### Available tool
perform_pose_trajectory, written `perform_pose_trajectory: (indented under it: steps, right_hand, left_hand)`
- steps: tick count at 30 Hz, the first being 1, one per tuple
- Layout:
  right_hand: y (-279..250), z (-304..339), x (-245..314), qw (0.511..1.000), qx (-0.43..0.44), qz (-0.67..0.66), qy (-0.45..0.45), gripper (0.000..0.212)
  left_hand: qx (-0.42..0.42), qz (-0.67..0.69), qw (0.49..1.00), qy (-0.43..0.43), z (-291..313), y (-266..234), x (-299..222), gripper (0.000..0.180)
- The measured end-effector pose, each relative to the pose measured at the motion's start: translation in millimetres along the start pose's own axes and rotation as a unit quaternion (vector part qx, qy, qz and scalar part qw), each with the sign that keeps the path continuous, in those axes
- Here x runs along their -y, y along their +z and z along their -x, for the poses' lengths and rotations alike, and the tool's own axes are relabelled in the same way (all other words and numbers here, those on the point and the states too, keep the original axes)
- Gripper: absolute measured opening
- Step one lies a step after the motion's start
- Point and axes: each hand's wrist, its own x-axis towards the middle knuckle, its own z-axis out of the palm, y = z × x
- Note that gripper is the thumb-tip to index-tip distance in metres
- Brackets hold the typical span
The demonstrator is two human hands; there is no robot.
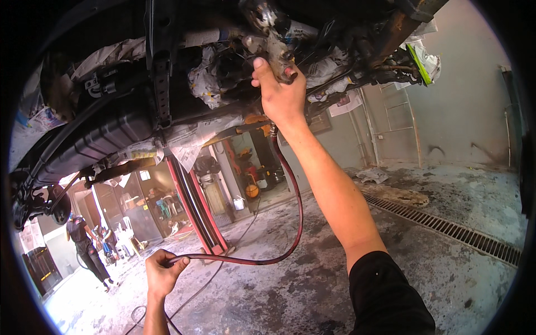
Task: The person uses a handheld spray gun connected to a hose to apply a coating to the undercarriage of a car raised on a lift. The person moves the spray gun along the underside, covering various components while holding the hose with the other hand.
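Note:
My right hand (283,99) is raised under a lifted vehicle, its fingers wrapped round a grimy, paint-smeared spray gun (277,49). From below that hand a dark red hose (297,223) hangs in a curve and runs across to the left. Lower down, my left hand (163,272) grips this hose, thumb laid along it. The gun's upper end lies close to the vehicle's dark underside (106,134), where parts are wrapped in newspaper (209,78). My palm hides most of the gun's handle.
A red lift post (192,201) stands behind the hose. At the far left is another person (86,245). A floor drain grate (446,226) crosses the stained concrete at right. A thin dark hose (209,282) trails over the floor, and a ladder (403,120) leans on the wall.

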Motion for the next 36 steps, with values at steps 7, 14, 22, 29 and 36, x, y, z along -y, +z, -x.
perform_pose_trajectory:
  steps: [7,14,22,29,36]
  right_hand:
    - [-19.7,-0.1,-23.1,0.996,-0.061,0.054,-0.030,0.025]
    - [-32.4,-3.1,-26.8,0.983,-0.087,0.164,-0.005,0.032]
    - [-7.8,-0.8,-5.5,0.979,-0.046,0.192,-0.042,0.040]
    - [20.6,14.7,3.6,0.981,-0.001,0.189,-0.046,0.038]
    - [17.9,11.1,11.2,0.921,0.005,0.374,-0.111,0.051]
  left_hand:
    - [0.005,-0.003,1.000,0.013,0.8,-2.4,4.6,0.034]
    - [0.006,0.014,1.000,0.019,-0.7,-8.0,10.9,0.034]
    - [0.007,0.033,0.999,0.015,-3.8,-15.3,28.8,0.033]
    - [0.015,0.057,0.998,0.017,-11.6,-28.7,57.4,0.033]
    - [0.038,0.094,0.994,0.028,-38.7,-24.6,87.3,0.033]
